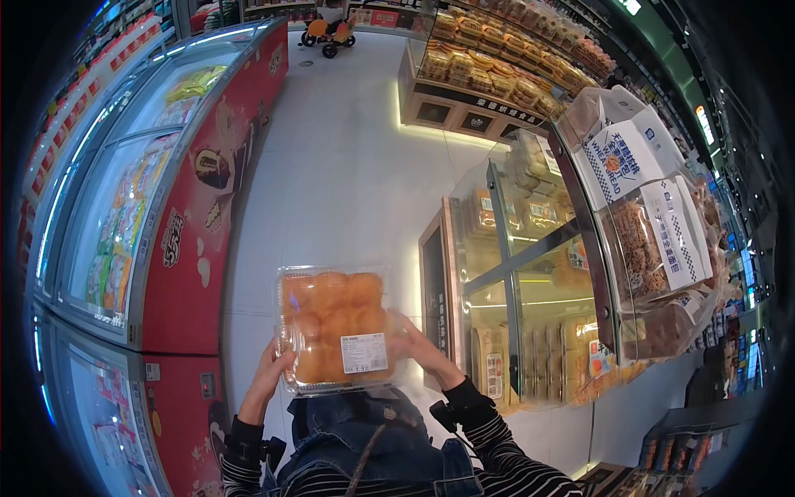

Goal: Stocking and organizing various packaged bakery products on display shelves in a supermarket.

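A clear plastic box of round golden bread rolls [332, 304] is held out in front of my body, above the floor. A white printed label [364, 353] sits on its lower right part. My left hand [273, 369] grips the box's lower left edge, with the thumb on the front. At the right side, my right hand [413, 341] is against the box; its fingers are slightly blurred and partly seen through the clear plastic.
Red chest freezers [186, 248] with glass lids line the left. Close on the right stands a glass bakery case [515, 279] with bagged wheat bread [646, 236] on top. A further bread display [478, 112] is beyond. Far off, a person [332, 12] is near a child's tricycle [328, 38].
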Action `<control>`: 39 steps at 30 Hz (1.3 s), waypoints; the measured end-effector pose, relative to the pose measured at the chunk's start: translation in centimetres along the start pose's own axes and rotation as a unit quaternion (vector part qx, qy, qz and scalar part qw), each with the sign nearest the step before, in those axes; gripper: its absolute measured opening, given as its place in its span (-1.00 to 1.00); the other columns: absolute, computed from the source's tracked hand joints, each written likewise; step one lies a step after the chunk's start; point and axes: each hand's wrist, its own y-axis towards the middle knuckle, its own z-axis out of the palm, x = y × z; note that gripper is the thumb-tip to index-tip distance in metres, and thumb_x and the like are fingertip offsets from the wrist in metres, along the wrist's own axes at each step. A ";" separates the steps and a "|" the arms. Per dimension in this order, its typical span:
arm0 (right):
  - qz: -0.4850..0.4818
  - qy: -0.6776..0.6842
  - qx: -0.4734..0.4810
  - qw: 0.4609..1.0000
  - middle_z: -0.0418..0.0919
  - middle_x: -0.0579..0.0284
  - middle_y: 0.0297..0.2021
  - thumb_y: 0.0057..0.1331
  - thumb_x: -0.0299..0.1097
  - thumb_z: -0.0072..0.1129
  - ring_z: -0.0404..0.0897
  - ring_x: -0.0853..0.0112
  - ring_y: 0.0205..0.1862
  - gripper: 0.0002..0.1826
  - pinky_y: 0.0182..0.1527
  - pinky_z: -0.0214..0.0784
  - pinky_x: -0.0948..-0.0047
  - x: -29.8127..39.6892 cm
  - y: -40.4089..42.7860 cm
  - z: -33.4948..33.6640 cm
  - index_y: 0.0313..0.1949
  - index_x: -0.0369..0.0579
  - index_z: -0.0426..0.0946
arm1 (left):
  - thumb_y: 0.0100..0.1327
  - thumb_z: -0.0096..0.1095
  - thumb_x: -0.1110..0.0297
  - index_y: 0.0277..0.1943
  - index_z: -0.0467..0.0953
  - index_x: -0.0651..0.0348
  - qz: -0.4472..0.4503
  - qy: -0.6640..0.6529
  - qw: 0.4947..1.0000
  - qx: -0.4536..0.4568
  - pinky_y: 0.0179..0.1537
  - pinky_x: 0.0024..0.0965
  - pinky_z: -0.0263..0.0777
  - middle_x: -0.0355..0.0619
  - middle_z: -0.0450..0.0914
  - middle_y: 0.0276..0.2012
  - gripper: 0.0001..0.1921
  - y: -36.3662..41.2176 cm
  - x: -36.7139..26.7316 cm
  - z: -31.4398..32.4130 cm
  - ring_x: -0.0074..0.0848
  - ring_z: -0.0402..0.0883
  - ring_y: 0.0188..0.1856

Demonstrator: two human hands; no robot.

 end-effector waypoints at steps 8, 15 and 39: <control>0.004 0.044 -0.080 0.996 0.40 0.09 -0.16 0.12 -0.20 0.04 0.37 0.44 -0.11 -0.19 -0.12 0.23 0.49 4.3 7.3 -1.9 0.21 -0.10 -0.26 | 0.05 0.03 0.33 0.10 0.15 0.27 -0.038 0.021 0.998 0.049 -0.11 -0.54 0.21 -0.23 0.37 -0.14 -0.48 11.5 -5.0 -1.8 -0.63 0.33 -0.15; 0.001 0.049 -0.102 0.994 0.38 0.10 -0.15 0.13 -0.15 0.03 0.37 0.45 -0.12 -0.19 -0.14 0.24 0.47 8.6 14.0 -8.8 0.21 -0.06 -0.26 | 0.06 0.03 0.31 0.09 0.16 0.28 -0.023 0.042 0.994 0.101 -0.03 -0.51 0.17 -0.17 0.35 -0.07 -0.48 24.1 -7.3 -1.0 -0.56 0.31 -0.05; -0.073 0.102 -0.261 0.957 0.41 0.16 -0.24 0.12 -0.25 0.04 0.39 0.52 -0.25 -0.22 -0.33 0.27 0.58 18.5 34.5 -35.4 0.22 0.01 -0.24 | 0.08 0.02 0.24 0.04 0.19 0.33 -0.062 0.066 0.965 0.245 -0.01 -0.49 0.17 -0.09 0.37 -0.09 -0.50 65.8 -17.3 10.2 -0.48 0.34 -0.05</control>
